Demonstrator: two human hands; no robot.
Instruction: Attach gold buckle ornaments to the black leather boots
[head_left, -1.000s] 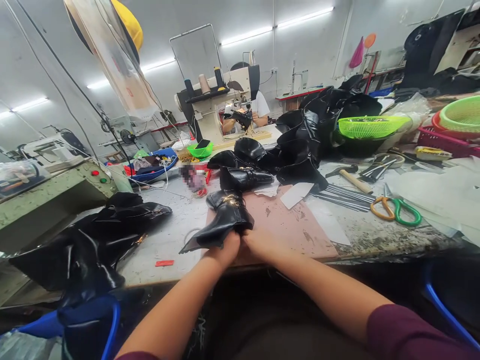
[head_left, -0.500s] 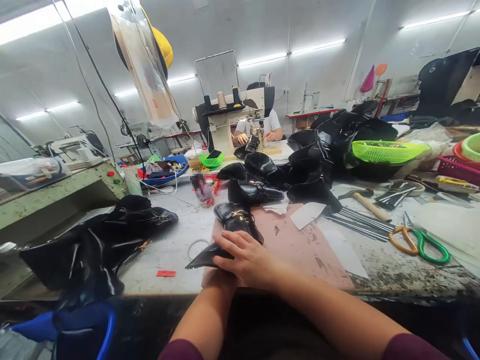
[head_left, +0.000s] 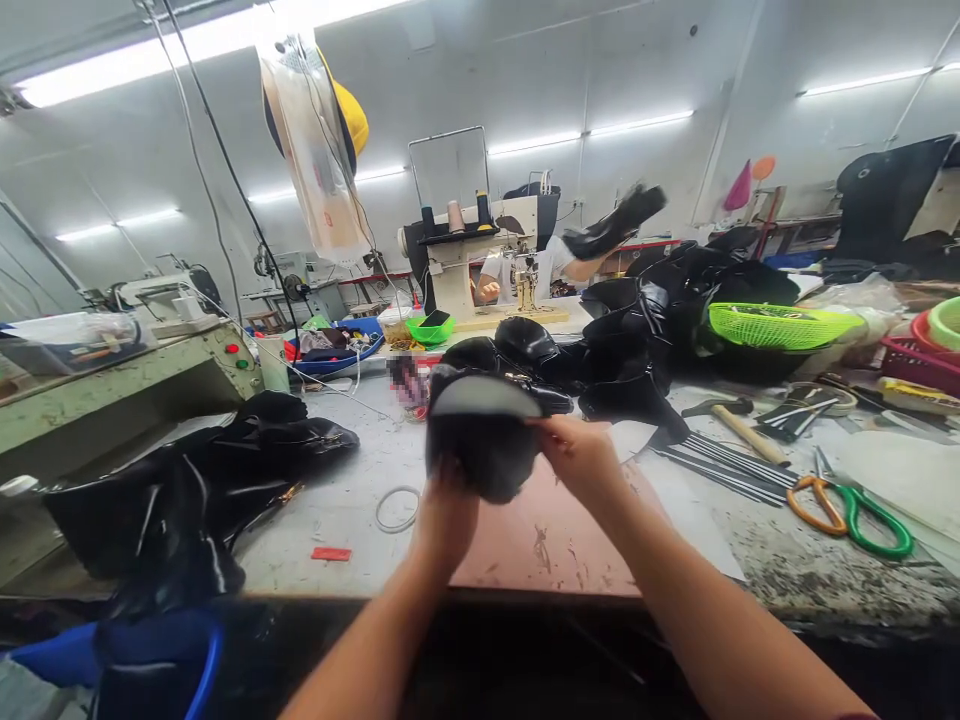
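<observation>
Head view: the left hand [head_left: 448,510] and the right hand [head_left: 576,447] hold a black, glossy leather boot piece [head_left: 484,440] up over the pinkish rectangular board [head_left: 551,535], the left with its fingers at the near-left side, partly hidden, the right pinching the right edge between thumb and fingers. Left of the board lies a pale round ring [head_left: 397,508]; well to the right, scissors with orange and green handles [head_left: 851,510]. Beyond, a person [head_left: 559,262] raises another black boot [head_left: 619,222] beside a cream sewing machine [head_left: 457,265].
</observation>
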